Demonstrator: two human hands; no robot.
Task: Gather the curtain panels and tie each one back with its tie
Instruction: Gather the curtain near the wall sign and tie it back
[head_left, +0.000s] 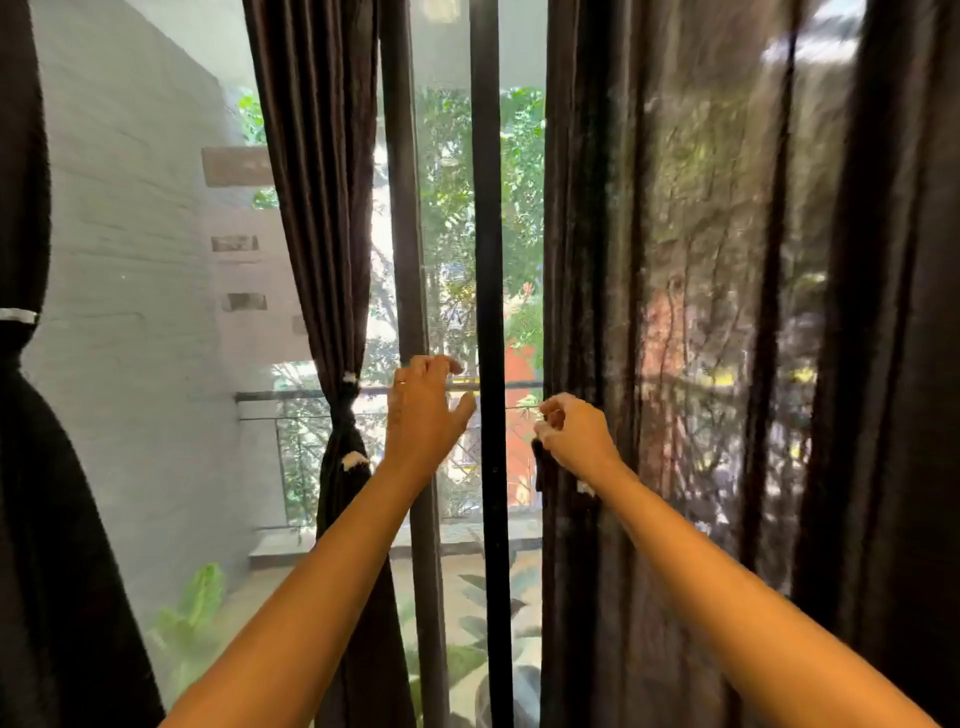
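Two of the three dark curtain panels visible in the head view appear already tied back. The left panel (31, 467), at the nine o'clock edge, is cinched by the left tie (18, 315) with its pale band. The middle panel (317, 208), between ten o'clock and centre, is drawn to a narrow waist by the middle tie (344, 415). The right panel (675, 260) fills the frame from one to five o'clock and hangs loose and spread wide, not yet gathered, so roughly a third of the job looks left. Just right of centre, the right hand (576, 436) has its fingers curled and pinches the inner edge of that panel. A dark strip (540, 465) and a pale tab (584, 488) hang just under the wrist; they are probably this panel's tie, though that cannot be made out for certain. The left hand (426, 410), just left of centre, is held before the glass beside the black window frame (488, 260), fingers loosely spread and holding nothing. The curtain tops and hems are cut off at twelve and six o'clock, and the left panel is sliced by the frame edge. The right panel's fabric is blurred. Whether the darker folds at three o'clock (893, 312) belong to it or to a fourth panel cannot be told.
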